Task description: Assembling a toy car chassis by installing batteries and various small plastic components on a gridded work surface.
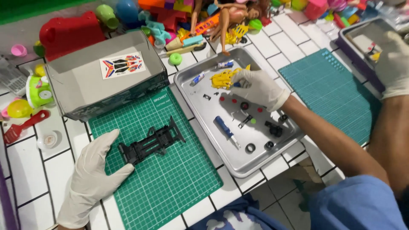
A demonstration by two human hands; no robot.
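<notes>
White tiled table [38,170] is carrying two green cutting mats: one mat [162,170] in front, second mat [328,93] at far right. One open grey cardboard box [106,87] is sitting behind the near mat; one rectangular white sticker sheet [122,65] with red, blue and black shapes is lying inside it. One metal tray [251,145] is sitting between the mats, holding one blue-handled screwdriver [225,129], three red dots, several black wheels.

Left hand [96,170], white-gloved, is lying flat on the near mat, fingers together, thumb touching one black chassis [151,142]. Right hand [257,87], gloved, is reaching into the tray, fingers curling over one yellow part [223,79]. A third gloved hand [394,64], top right, is resting on a purple tray [347,49].
</notes>
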